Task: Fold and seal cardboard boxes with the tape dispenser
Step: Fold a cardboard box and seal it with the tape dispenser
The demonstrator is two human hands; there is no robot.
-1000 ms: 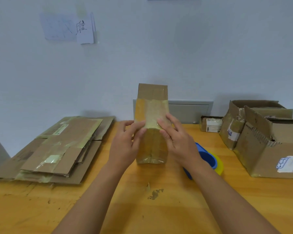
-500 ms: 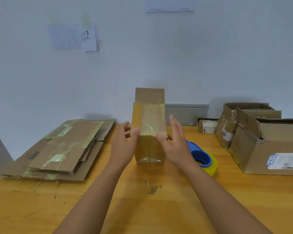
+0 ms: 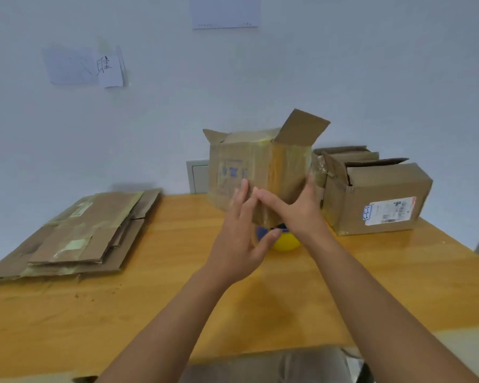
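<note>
While both hands, left hand [image 3: 239, 239] and right hand [image 3: 295, 208], press spread fingers on the box [image 3: 257, 167] at frame centre, its blue print blurs unreadably.

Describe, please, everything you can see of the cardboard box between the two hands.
The cardboard box is worn brown corrugated board, blurred, with shiny tape on its right face and a faint blue print in front. Its top flaps stand open. It is above the table's far side, between the open left hand and right hand.
</note>
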